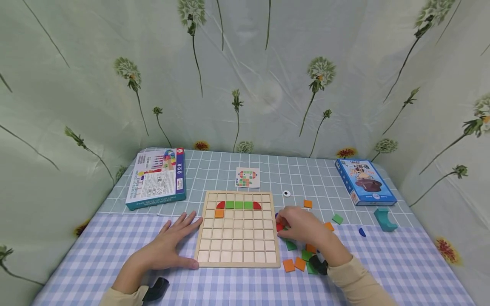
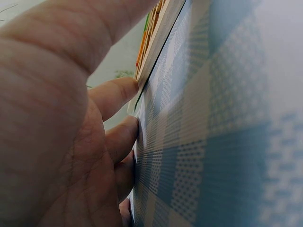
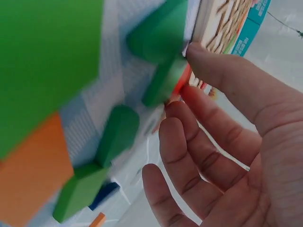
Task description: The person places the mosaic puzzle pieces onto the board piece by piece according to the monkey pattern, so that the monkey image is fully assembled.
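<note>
A wooden grid board (image 1: 227, 245) lies flat on the table. Set in its upper cells are green squares (image 1: 239, 205), a red quarter-round tile (image 1: 220, 205) at the left end, another (image 1: 257, 206) at the right, and an orange square (image 1: 219, 213) below. My left hand (image 1: 168, 246) rests with fingers spread along the board's left edge, index fingertip and thumb right at the frame. By the board's right edge, my right hand (image 1: 302, 225) pinches a red tile (image 3: 182, 79) between thumb and index finger. A green piece (image 3: 163, 82) sits right beside that tile.
Loose green (image 1: 307, 255) and orange tiles (image 1: 289, 265) lie scattered right of the board, with a blue piece (image 1: 362, 232) farther out. Behind the board are a pattern card (image 1: 247, 177) and an eye disc (image 1: 286, 194). Boxes (image 1: 157, 178) (image 1: 365, 182) flank the back; a teal block (image 1: 385, 219) stands right.
</note>
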### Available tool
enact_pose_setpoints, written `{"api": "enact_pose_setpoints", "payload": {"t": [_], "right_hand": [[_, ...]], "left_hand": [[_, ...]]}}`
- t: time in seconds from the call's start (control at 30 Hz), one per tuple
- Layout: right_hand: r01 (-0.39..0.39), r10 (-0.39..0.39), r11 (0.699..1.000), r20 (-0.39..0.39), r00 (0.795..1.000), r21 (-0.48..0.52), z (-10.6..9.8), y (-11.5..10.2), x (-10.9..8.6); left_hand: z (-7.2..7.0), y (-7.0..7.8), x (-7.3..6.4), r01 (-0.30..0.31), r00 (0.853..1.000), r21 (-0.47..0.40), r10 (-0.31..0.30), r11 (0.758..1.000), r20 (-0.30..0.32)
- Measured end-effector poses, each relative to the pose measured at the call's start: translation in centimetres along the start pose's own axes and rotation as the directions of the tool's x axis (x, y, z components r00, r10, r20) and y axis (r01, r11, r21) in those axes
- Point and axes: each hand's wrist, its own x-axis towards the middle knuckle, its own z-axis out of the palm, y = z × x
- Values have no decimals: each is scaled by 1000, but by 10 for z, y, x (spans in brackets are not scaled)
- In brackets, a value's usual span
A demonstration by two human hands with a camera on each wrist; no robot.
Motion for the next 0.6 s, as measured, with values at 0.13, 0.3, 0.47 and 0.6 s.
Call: {"api": "enact_pose_setpoints", "payload": {"t": [0.13,0.3,0.47,0.6], "right_hand": [[15,-15,1000,-25,1000,-19,3,-1,-1],[18,-20,999,-43,999,-35,3,-2,-2],[-1,0,999,-37,999,-34,4,-2,-1],[-13,12,999,-39,999,-33,5,-1,-1]], "left_hand": [[0,-1,0,1,1000,0,-1,1000,-3],[0,1,0,1,1000,0,-1,1000,2],[0,2,-1,-8,1000,-3,8,1000,6],[0,2,0,-4,1000,-1,4,1000,3]]}}
